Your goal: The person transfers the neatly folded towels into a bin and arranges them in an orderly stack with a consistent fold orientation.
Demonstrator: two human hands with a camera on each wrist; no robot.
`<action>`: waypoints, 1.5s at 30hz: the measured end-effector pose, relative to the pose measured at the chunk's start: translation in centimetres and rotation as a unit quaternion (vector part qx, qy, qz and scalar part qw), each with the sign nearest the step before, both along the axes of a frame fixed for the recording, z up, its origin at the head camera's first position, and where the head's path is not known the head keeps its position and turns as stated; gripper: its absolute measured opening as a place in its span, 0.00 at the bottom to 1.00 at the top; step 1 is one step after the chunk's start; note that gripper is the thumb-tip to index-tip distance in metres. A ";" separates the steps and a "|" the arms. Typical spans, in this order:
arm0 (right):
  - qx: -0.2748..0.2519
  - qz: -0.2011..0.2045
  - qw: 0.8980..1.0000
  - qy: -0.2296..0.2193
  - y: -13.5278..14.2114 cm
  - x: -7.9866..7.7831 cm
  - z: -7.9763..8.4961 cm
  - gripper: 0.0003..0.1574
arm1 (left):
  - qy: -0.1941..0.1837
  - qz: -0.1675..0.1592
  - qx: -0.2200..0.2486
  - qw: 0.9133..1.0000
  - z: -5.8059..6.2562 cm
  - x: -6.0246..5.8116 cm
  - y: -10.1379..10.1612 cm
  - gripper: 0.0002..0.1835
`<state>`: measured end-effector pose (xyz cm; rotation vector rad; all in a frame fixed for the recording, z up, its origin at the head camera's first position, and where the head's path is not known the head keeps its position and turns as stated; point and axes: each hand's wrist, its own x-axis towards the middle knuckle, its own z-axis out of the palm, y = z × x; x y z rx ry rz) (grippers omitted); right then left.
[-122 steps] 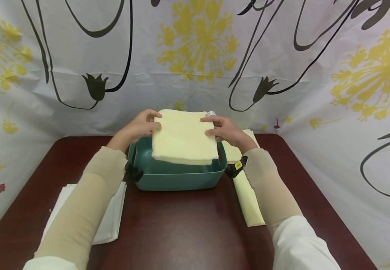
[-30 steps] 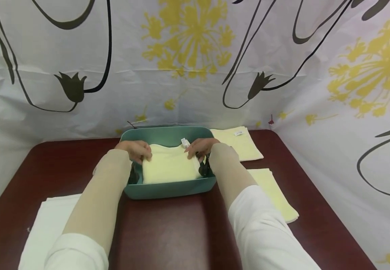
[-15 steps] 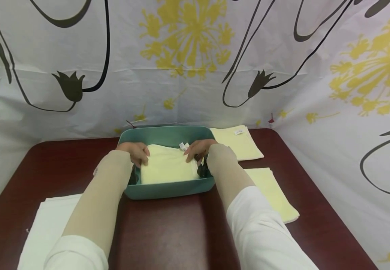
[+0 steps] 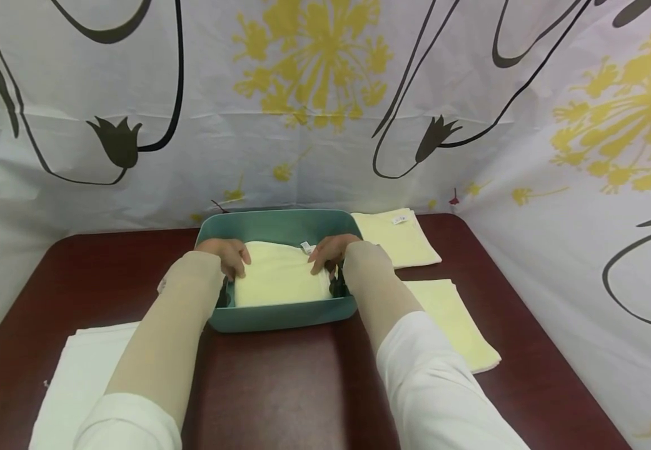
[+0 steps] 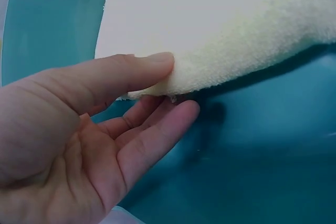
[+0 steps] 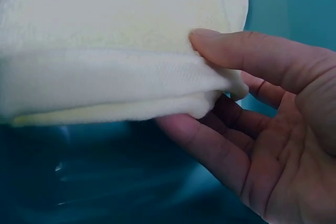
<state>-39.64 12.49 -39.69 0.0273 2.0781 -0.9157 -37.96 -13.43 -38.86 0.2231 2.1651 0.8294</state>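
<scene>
A folded pale yellow towel lies inside the teal bin, its small white tag showing at the far right corner. My left hand pinches the towel's left edge, thumb on top and fingers beneath, as the left wrist view shows. On the opposite side my right hand pinches the right edge between thumb and fingers. In the right wrist view the folded layers of the towel are visible between the thumb and the fingers of my right hand.
Two more folded yellow towels lie right of the bin: a tagged one at the back and another nearer, partly behind my right sleeve. White folded cloth lies at the left. A patterned curtain hangs behind the dark red table.
The yellow towel was held up over the bin several seconds ago and is now down inside it. During the last second it has settled slightly flatter, with both hands at its edges.
</scene>
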 end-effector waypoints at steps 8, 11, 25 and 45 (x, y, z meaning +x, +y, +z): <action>0.019 -0.007 1.000 0.019 -0.1 0.4 0.0 0.25 | 0.010 -0.024 -0.016 1.000 0.1 -0.1 0.1 0.19; 0.046 -0.003 0.998 0.037 -0.2 0.8 0.3 0.23 | 0.009 -0.024 -0.022 0.999 0.3 0.0 0.2 0.19; 0.020 0.037 0.998 0.044 -0.3 1.8 2.1 0.24 | 0.047 -0.007 -0.045 0.998 0.3 0.7 0.0 0.19; 0.003 0.005 0.999 0.048 0.5 2.5 2.9 0.25 | 0.071 -0.031 -0.046 0.996 2.7 2.1 0.2 0.22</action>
